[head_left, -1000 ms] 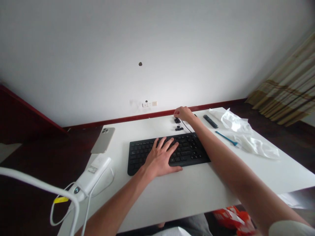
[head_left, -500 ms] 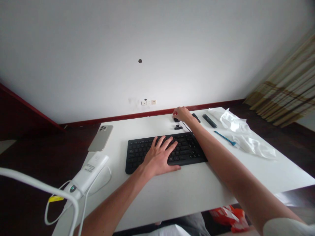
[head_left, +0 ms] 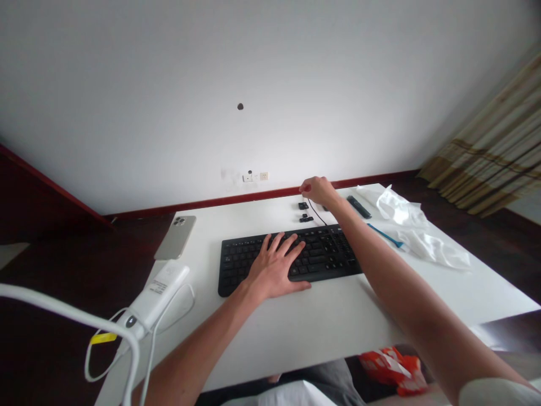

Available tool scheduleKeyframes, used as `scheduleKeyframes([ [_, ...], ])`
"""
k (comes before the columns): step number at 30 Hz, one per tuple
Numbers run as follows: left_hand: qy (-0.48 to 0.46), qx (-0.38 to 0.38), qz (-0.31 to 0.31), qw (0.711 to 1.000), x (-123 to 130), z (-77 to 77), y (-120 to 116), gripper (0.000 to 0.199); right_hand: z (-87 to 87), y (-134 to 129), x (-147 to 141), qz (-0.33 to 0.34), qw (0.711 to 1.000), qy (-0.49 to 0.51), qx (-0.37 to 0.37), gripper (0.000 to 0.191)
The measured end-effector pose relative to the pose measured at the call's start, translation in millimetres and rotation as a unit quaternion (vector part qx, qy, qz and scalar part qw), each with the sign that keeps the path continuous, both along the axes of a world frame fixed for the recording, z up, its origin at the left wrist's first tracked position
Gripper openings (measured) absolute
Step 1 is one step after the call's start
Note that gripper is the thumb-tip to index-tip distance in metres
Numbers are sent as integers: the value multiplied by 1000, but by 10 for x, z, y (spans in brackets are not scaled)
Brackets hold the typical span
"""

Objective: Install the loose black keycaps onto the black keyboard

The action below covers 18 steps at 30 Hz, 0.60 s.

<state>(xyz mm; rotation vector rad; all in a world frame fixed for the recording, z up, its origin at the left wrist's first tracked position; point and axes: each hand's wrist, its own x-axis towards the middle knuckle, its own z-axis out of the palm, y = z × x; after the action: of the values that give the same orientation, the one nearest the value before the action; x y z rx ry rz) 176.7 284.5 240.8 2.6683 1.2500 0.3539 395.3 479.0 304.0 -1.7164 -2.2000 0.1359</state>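
A black keyboard (head_left: 240,262) lies on the white table (head_left: 270,332). My left hand (head_left: 275,269) rests spread over its middle, fingers on the keys and thumb reaching onto the table in front. Some spots on the keyboard's right part look bare of keycaps. My right hand (head_left: 318,190) is pinched just above the far table edge; whatever its fingertips hold is too small to make out. Below and in front of it sit several loose black keycaps (head_left: 304,206) in two small groups. The keyboard's thin black cable (head_left: 315,211) runs up behind that hand.
To the left lie a phone (head_left: 176,237) and a white power bank (head_left: 154,293) with white cables. On the right are a black strip-shaped object (head_left: 359,207), a blue slim tool (head_left: 384,235) and crumpled white plastic wrapping (head_left: 399,206). A red bag (head_left: 393,369) shows below the table's front edge.
My right hand has lifted slightly and moved a little right and away from the keycaps, its fingers still pinched. The left hand stays on the keyboard, which appears shifted slightly right.
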Motion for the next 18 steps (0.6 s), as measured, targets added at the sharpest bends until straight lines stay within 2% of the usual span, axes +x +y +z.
scheduleKeyframes([
  [4, 3, 0, 2, 1000, -1, -1, -3, 103, 48, -393, 175, 38, 998, 58, -13, 19],
  [10, -5, 13, 2, 1000, 1, -3, -19, 100, -126, -1015, 539, 10, 992, 95, -77, 13],
  [13, -5, 17, 2, 1000, 2, -3, -24, 100, -187, -1141, 614, 5, 992, 99, -84, 14],
  [18, -2, 22, 5, 1000, 4, -1, -25, 100, -205, -1157, 628, 6, 992, 89, -91, 14],
])
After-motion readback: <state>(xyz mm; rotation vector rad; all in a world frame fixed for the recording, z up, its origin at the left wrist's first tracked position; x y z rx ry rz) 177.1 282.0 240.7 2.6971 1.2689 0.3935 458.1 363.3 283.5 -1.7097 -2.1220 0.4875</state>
